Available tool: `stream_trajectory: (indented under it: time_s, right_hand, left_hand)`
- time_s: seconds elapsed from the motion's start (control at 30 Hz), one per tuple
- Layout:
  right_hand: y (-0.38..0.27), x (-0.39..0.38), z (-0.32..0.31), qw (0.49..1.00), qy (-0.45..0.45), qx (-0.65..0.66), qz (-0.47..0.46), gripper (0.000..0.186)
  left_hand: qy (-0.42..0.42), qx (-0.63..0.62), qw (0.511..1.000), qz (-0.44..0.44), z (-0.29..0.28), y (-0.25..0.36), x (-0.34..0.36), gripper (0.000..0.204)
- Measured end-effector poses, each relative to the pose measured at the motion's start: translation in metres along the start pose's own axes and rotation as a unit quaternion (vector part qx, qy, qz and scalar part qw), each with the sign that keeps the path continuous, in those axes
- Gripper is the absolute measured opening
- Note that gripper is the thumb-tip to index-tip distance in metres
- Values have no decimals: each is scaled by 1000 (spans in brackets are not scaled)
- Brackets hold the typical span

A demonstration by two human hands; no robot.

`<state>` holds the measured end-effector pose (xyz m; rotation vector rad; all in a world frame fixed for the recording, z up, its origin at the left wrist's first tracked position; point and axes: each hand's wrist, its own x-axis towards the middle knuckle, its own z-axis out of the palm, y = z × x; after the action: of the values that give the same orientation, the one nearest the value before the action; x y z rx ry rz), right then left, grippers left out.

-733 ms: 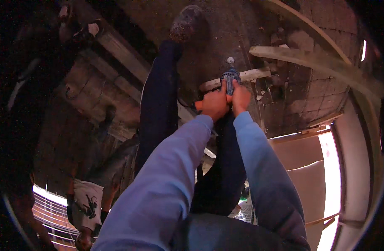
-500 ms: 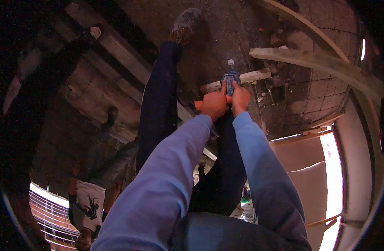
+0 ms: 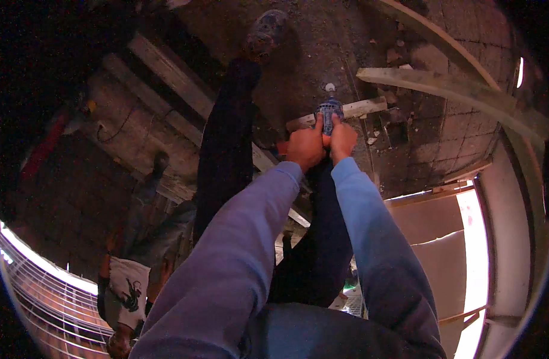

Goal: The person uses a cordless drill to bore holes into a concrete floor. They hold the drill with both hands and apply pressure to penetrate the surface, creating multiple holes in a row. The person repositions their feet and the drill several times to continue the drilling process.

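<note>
My left hand [image 3: 306, 145] and my right hand [image 3: 343, 140] are closed together on a dark grey-blue power tool [image 3: 328, 112] with orange grips, held between my legs. A small pale round piece [image 3: 329, 88] shows at the tool's front end. A short pale timber [image 3: 370, 106] lies crosswise just behind the tool. My dark-trousered leg [image 3: 223, 155] stretches out to the left of it, ending in a dirty shoe [image 3: 265, 33].
Long timber boards [image 3: 167, 78] lie at left on dusty ground, with a cable [image 3: 113, 134]. Curved-looking planks [image 3: 430, 84] cross the right. Another person [image 3: 125, 281] is at lower left, beside metal bars [image 3: 53, 299]. A red elongated object [image 3: 44, 143] shows at far left.
The dark shapes at the far left have moved off, showing the red object and more of the metal bars. My hands and the tool have barely moved.
</note>
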<state>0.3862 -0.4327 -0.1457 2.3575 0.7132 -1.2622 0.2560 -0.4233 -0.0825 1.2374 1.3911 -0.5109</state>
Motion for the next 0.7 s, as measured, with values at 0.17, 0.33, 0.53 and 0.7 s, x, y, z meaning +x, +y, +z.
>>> stream_trajectory:
  time_s: [0.17, 0.33, 0.53, 0.7]
  right_hand:
    - [2, 1, 0, 1000, 4, 8, -7, 60]
    - [12, 8, 5, 998, 4, 49, -25, 62]
    - [11, 17, 8, 998, -5, -52, -47, 65]
    - [0, 6, 2, 999, 10, -38, -8, 66]
  left_hand:
    - [0, -3, 1000, -10, 8, 0, 5, 97]
    - [22, -44, 999, -10, 16, -4, 5, 90]
    - [46, -96, 994, 14, 24, -9, 9, 82]
    - [64, -47, 996, 38, 27, -13, 12, 85]
